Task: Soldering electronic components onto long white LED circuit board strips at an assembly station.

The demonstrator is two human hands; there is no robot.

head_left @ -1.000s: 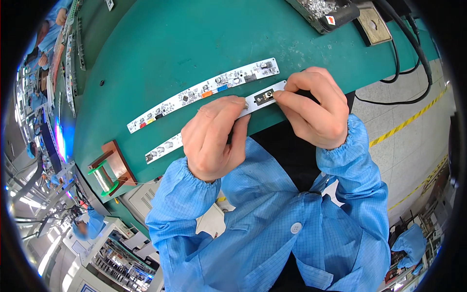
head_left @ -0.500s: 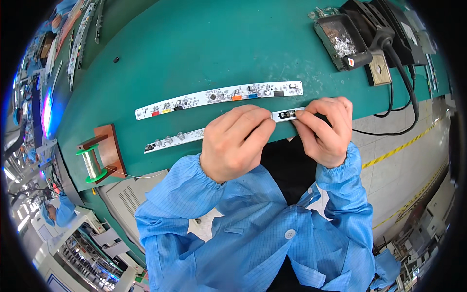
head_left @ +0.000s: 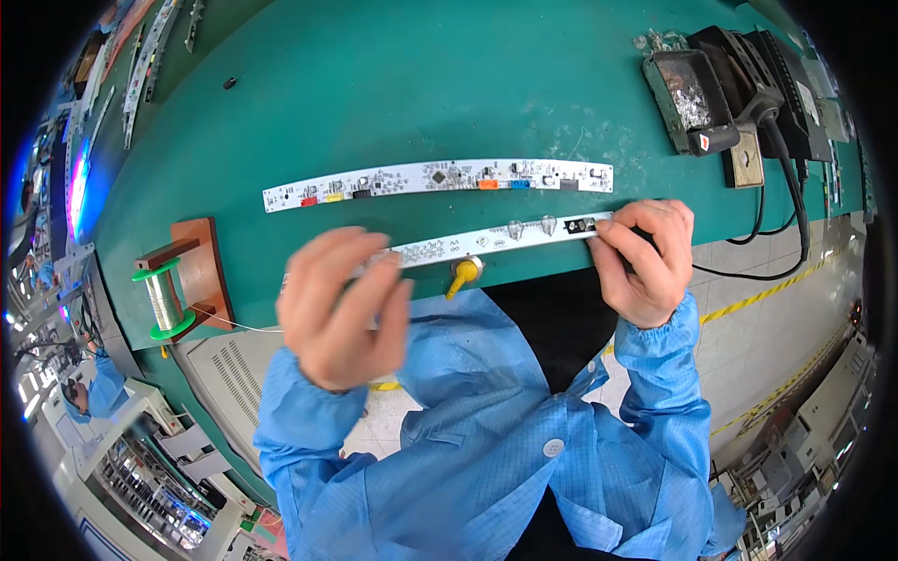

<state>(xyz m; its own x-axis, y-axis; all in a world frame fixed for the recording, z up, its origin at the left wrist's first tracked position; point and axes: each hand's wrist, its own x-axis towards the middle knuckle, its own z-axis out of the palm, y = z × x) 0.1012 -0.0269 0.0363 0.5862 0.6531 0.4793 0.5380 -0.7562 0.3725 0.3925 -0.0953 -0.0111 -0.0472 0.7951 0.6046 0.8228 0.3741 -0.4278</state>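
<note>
Right hand (head_left: 647,262) pinching nearer circuit board (head_left: 533,236) | left hand (head_left: 339,304) shifted left, blurred, grip unclear | yellow part (head_left: 463,273) now visible

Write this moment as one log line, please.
Right hand: pinches near circuit strip, right end | left hand: blurred, contact unclear | far strip: untouched

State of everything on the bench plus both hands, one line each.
Right hand: fingers closed on the near strip's right end.
Left hand: blurred, over the near strip's left part; grip unclear.
Near strip board: held at its right end.
Far strip board: lying on the green mat, unheld.
Solder spool: on its wooden stand, wire drawn out.
Scrap tray: holding silvery scraps.
</note>
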